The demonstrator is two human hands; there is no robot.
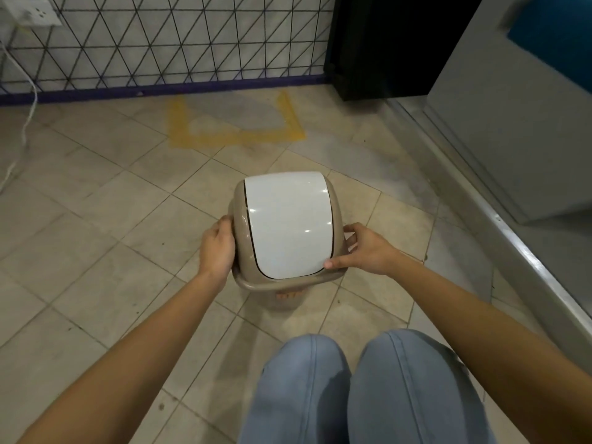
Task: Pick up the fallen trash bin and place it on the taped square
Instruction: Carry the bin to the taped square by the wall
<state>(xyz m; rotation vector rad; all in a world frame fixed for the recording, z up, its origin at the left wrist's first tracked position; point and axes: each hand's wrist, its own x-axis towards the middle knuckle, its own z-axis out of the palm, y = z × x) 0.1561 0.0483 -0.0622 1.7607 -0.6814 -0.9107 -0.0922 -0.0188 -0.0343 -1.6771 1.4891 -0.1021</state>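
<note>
Trash bin: a beige plastic trash bin (286,229) with a glossy white curved swing lid (285,200), seen from above with the lid facing up, held between both hands over the beige tiled floor (96,219). I cannot tell whether its base touches the floor.
Left hand: the left hand (217,248) is on the bin's left flank, its fingers (222,224) curled against the beige rim and grasping it.
Right hand: the right hand (368,251) grasps the bin's right side, the thumb lying along the lid's near right corner and the other fingers (350,230) bent round the far side of the rim.
Taped square: a square outline of worn yellow tape (237,136) lies on the floor against the wall, beyond the bin and well apart from it.
Legs: two knees in light blue jeans (304,379) sit low in the view, and bare toes (288,295) show just under the bin's near edge.
Wall: white with a black wire grid of triangles (160,36). A white socket (35,11) sits at the upper left, and a white cable (28,100) hangs from there to the floor.
Right side: a black cabinet (384,43) stands in the corner beside a grey panel (512,107) with a metal threshold (512,238).
</note>
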